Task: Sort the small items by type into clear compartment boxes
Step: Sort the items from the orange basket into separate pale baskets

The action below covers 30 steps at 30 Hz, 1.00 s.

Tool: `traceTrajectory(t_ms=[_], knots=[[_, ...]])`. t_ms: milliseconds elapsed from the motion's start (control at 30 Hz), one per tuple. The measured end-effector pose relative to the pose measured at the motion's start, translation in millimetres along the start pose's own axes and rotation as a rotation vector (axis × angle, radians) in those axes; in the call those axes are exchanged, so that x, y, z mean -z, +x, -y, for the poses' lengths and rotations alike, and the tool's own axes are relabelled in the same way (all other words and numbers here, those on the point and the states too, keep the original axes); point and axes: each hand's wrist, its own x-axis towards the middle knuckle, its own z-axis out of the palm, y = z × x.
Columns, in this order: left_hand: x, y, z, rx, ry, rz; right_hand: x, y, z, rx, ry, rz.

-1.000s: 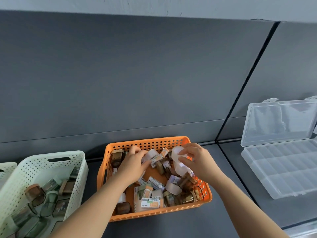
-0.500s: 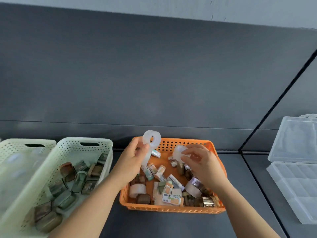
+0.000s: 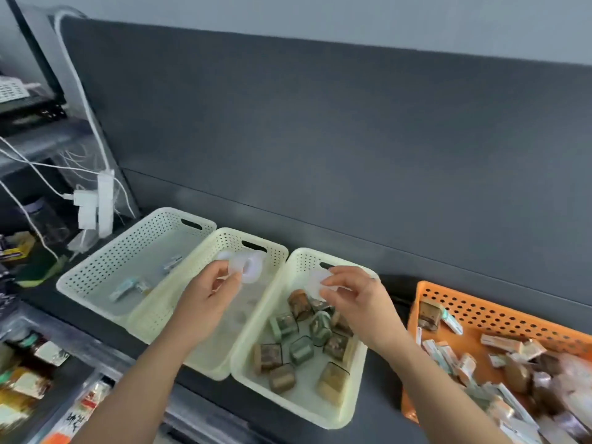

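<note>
Tape rolls (image 3: pixel 246 267) are pinched by left hand (image 3: pixel 205 302) and right hand (image 3: pixel 358 296). Released early, one could be mixed with the boxes (image 3: pixel 301 350).

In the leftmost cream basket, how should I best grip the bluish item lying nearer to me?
Probably from above, pinching the bluish item across its narrow middle: it lies flat and long on the basket floor, with bare floor on both long sides.

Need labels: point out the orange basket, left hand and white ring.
orange basket (image 3: pixel 499 312), head view, perforated back wall
left hand (image 3: pixel 205 301), head view, back of hand
white ring (image 3: pixel 257 273), head view, rim beside its hole
</note>
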Motion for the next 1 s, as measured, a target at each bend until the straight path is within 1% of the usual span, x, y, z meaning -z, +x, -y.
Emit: traceTrajectory(t_ms=[100, 133, 200, 267, 333, 400, 433, 467, 533, 600, 667, 700, 733, 767, 800, 900, 933, 1000], knots=[[44.7, 29.9, 33.8, -0.013, 0.222, 0.021, -48.7, 22.1, 11.0, -0.032, -0.02, 0.049], [51.4, 39.1, 41.2, -0.086, 0.328, 0.005, -60.3, 27.0, 12.4, -0.034, -0.033, 0.056], [61.8, 59.8, 54.7, -0.294, 0.585, -0.001, -81.9, 36.9, 14.3, -0.05, -0.096, 0.061], [66.4, 77.0, 62.5, -0.418, 0.782, 0.056, -100.9, 46.2, 14.7, -0.071, -0.171, 0.041], [63.6, 89.8, 70.5, -0.461, 0.856, 0.131, -115.9, 52.6, 15.1, -0.074, -0.276, 0.026], [63.9, 98.5, 78.5, -0.439, 0.906, 0.206, -128.1, 55.6, 15.7, -0.065, -0.364, 0.024], [66.8, 101.7, 83.4, -0.425, 0.88, 0.214, -133.8, 56.5, 16.5, -0.061, -0.39, 0.023], [71.1, 104.0, 87.4, -0.399, 0.797, 0.195, -138.9, 57.6, 16.5, -0.053, -0.419, 0.025], [81.0, 102.5, 84.0, -0.282, 0.511, 0.129, -147.4, 59.0, 15.6, -0.03, -0.531, 0.068], [86.9, 98.1, 70.7, -0.086, 0.227, 0.112, -152.6, 58.8, 14.8, -0.016, -0.687, 0.136], [87.1, 97.7, 58.3, 0.096, -0.016, 0.185, -154.6, 57.6, 14.8, -0.043, -0.734, 0.166], [86.5, 99.5, 54.1, 0.143, -0.071, 0.233, -154.7, 56.6, 15.0, -0.052, -0.724, 0.158], [85.3, 101.5, 51.6, 0.141, -0.048, 0.288, -154.3, 55.5, 15.4, -0.053, -0.712, 0.137], [82.9, 103.5, 51.9, 0.091, 0.061, 0.341, -153.5, 54.2, 16.3, -0.055, -0.699, 0.108], [80.1, 106.3, 54.9, 0.002, 0.223, 0.376, -152.1, 52.4, 18.0, -0.067, -0.682, 0.079], [69.6, 115.1, 65.4, -0.238, 0.667, 0.376, -145.7, 45.1, 24.4, -0.094, -0.641, 0.035], [65.8, 116.3, 67.5, -0.279, 0.755, 0.371, -142.8, 42.0, 26.4, -0.094, -0.637, 0.029], [57.8, 117.4, 69.2, -0.32, 0.823, 0.373, -134.3, 34.1, 30.5, -0.099, -0.628, 0.014]])
